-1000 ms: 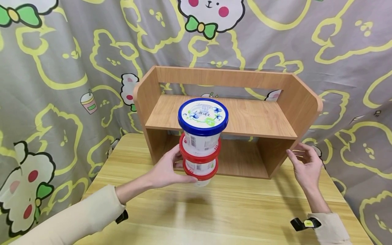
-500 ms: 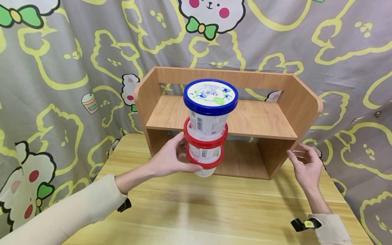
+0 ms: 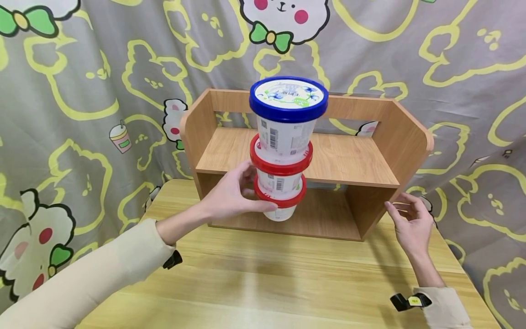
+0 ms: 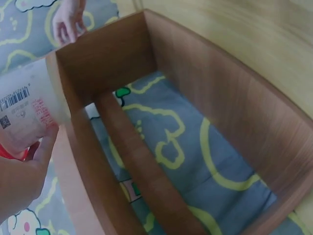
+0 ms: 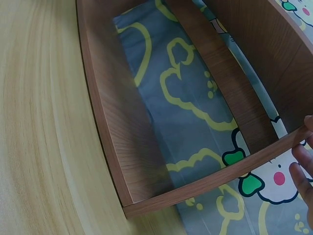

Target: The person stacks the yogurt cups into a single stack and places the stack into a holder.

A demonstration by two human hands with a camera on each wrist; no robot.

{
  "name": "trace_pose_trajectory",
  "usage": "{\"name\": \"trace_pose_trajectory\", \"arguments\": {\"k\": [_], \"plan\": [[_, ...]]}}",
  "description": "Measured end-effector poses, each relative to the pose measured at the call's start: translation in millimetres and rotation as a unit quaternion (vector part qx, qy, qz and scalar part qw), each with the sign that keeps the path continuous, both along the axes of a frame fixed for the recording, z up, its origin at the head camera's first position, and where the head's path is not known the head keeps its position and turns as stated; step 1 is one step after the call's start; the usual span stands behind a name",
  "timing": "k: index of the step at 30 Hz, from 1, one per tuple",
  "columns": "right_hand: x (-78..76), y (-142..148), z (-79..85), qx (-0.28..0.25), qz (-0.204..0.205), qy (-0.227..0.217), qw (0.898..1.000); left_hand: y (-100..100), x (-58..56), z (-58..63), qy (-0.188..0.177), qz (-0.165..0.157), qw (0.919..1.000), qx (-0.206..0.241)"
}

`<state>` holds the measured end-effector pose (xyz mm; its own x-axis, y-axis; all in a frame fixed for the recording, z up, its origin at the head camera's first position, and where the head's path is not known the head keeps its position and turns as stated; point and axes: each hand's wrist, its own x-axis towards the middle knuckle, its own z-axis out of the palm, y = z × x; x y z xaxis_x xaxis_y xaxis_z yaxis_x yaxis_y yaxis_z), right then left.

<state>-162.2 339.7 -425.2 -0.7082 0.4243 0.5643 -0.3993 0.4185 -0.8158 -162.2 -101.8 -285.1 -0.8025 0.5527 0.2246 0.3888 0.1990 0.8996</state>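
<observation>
My left hand [image 3: 232, 192] grips the lower part of a stack of three white tubs. On top is a tub with a blue lid [image 3: 289, 98]; beneath it come a tub with a red lid [image 3: 281, 167] and a lower tub, also red-lidded [image 3: 281, 214]. The stack hangs upright above the table, in front of the desktop shelf [image 3: 349, 155]. In the left wrist view, one tub [image 4: 29, 107] shows beside the fingers. At the shelf's right side panel, my right hand [image 3: 412, 224] holds the front edge, the thumb on the edge and the fingers [image 5: 303, 171] outside.
The wooden shelf has an upper board [image 3: 345, 157] and a lower compartment [image 3: 328, 210], with a rail [image 3: 353, 106] across the back. It stands on a light wooden table [image 3: 263, 283]. A patterned curtain [image 3: 102, 59] hangs behind and at the sides.
My left hand has lifted the stack of tubs upward and slightly right, so the blue lid now overlaps the back rail. My right hand has stayed at the shelf's side panel.
</observation>
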Motion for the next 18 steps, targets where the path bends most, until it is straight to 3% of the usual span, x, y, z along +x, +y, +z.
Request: {"name": "trace_pose_trajectory", "arguments": {"k": [18], "plan": [[-0.8,-1,-0.1,0.005,-0.004,0.002,1.0,8,-31.5,20.4,0.025,0.015,0.9991,0.032]]}}
